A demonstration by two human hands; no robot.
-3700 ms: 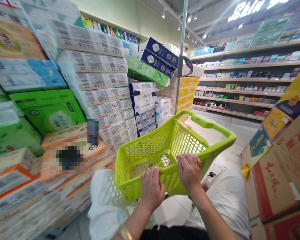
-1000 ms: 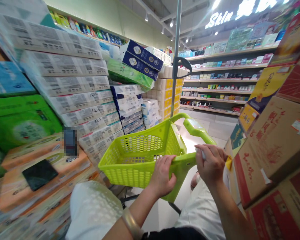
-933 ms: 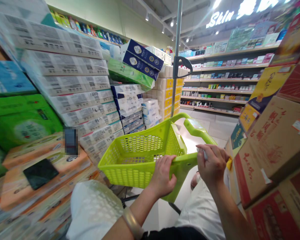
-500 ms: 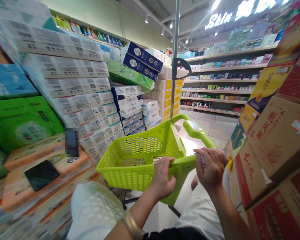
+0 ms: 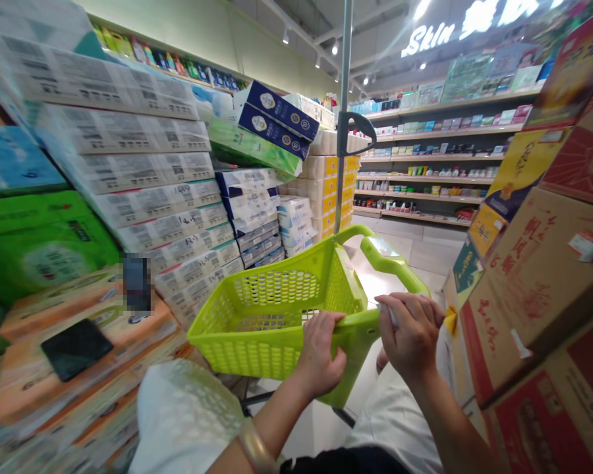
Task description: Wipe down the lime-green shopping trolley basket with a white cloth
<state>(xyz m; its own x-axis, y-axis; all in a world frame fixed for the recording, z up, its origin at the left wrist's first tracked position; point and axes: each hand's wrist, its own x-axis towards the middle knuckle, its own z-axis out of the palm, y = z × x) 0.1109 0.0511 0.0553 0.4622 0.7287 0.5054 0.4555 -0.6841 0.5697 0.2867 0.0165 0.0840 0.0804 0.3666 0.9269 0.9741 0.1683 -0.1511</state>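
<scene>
A lime-green plastic shopping cart [image 5: 261, 352] with perforated sides stands in front of me, turned sideways. My left hand [image 5: 321, 349] is closed over the cart's near rim, fingers curled across the top edge. At the handle end, my right hand [image 5: 412, 332] wraps round the green push handle [image 5: 398, 266]. Something small and white shows under its fingers; I cannot make out what. A grey pole [image 5: 344, 79] with a dark hook-shaped bracket [image 5: 356, 134] rises behind the cart. My palms are hidden.
On the left, tall stacks of packaged tissue [image 5: 148, 174] and orange packs [image 5: 24, 388] bear a dark flat device [image 5: 76, 349] and a blurred-out item [image 5: 137, 283]. Cardboard cartons [image 5: 538, 263] line the right. Beyond the tiled floor [image 5: 420, 250] stand stocked shelves [image 5: 425, 158].
The surroundings have shifted slightly to the left in view. My right hand sits a little further left; both hands keep their hold on the cart.
</scene>
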